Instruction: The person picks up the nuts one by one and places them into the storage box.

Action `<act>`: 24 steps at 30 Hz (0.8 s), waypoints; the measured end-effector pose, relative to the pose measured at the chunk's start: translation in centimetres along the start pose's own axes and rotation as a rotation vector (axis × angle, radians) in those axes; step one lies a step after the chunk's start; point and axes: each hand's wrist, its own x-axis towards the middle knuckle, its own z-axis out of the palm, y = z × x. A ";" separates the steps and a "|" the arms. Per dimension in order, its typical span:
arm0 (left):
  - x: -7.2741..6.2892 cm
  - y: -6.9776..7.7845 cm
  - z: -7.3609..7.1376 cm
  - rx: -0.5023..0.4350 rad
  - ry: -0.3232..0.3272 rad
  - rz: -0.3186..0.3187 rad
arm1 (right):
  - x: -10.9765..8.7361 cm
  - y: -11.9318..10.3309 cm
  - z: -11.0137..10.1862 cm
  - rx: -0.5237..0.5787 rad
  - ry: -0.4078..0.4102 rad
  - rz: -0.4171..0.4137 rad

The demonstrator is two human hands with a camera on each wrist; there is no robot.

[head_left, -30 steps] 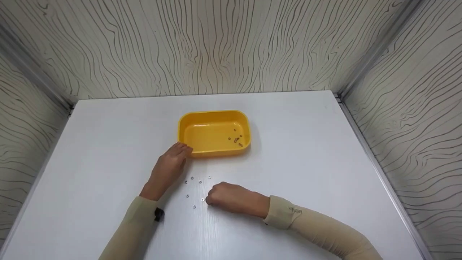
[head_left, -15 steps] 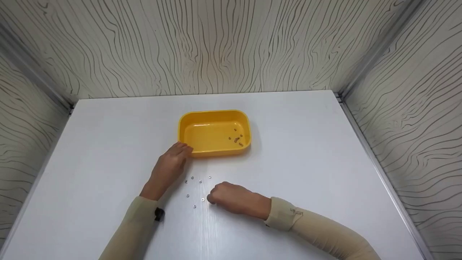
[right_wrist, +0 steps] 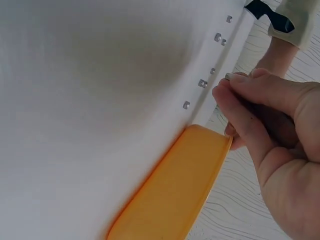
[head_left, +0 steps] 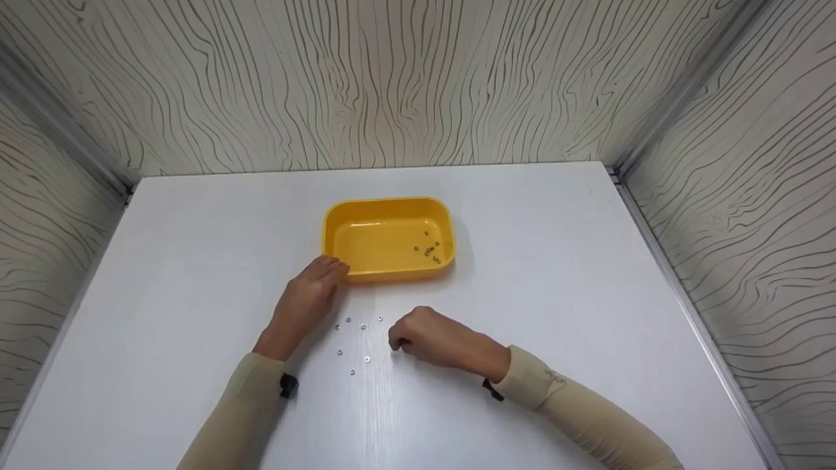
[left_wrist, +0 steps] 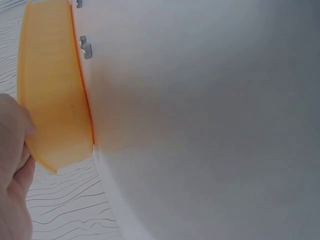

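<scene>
My left hand (head_left: 307, 297) grips the near left corner of a yellow plastic tray (head_left: 392, 277). In the left wrist view, the fingers (left_wrist: 15, 125) hold the tray's rim. To the right of the loose nuts, my right hand (head_left: 434, 338) is raised a little off the table. Its thumb and forefinger pinch a small metal nut (right_wrist: 228, 76), seen in the right wrist view and mostly covered by the fingertips. Several small silver nuts, one nut (head_left: 367, 360) among them, lie scattered between the hands. More nuts (head_left: 428, 251) sit inside the tray at its right end.
Everything stands on a white table (head_left: 535, 261). Wood-grain patterned panels (head_left: 392, 85) enclose it at the back and on both sides, with metal rails along the corners. A black strap (head_left: 288, 386) is on the left wrist.
My right hand has lifted from beside the loose nuts and moved up and to the right, nut between its fingers. The left hand and the tray have stayed in place.
</scene>
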 end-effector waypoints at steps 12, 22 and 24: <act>0.2 0.0 0.0 0.014 0.039 0.037 | -1.5 2.6 -3.9 0.458 0.204 0.143; 0.0 0.1 0.1 -0.009 0.043 0.030 | -1.9 6.4 -5.5 0.977 0.395 0.304; 0.0 0.1 0.1 -0.010 0.032 0.016 | -1.9 7.0 -5.7 1.059 0.465 0.317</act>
